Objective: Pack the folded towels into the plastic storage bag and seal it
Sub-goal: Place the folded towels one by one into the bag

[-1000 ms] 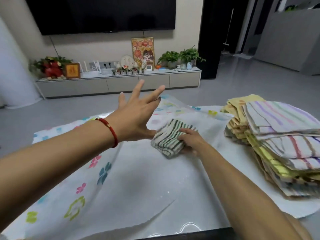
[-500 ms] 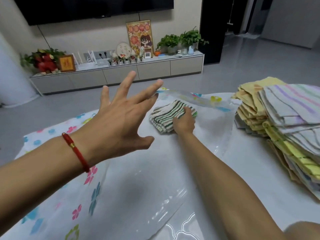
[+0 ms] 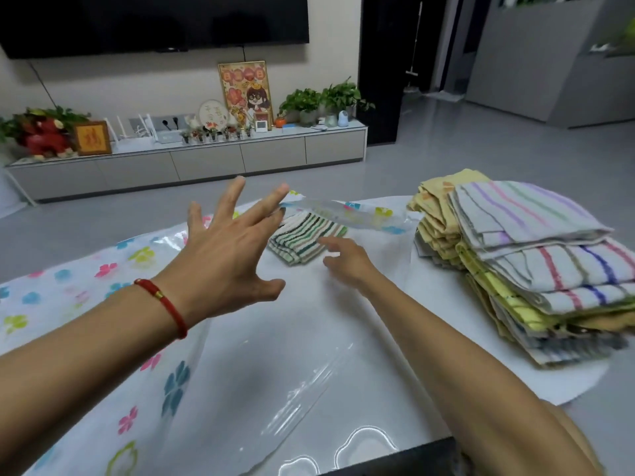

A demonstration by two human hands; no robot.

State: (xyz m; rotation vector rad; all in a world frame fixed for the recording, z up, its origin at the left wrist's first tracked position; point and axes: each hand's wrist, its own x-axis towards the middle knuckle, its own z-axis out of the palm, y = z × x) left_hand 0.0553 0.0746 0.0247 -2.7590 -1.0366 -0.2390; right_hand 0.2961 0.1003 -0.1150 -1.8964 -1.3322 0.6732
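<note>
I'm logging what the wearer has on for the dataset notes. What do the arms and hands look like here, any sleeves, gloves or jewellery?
Both forearms are bare, with no sleeves in view, and both hands are ungloved. The left hand has a thin red cord bracelet at the wrist, carrying a small gold bead. The right hand and its wrist show no jewellery. No rings or watch are visible on either side.

open hands (image 3: 233, 255) over bagged striped towel (image 3: 304, 237)

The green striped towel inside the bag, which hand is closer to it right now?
Right. The right hand lies just beside the green striped towel, fingertips nearly touching; the left hand hovers spread above its left side.
</note>
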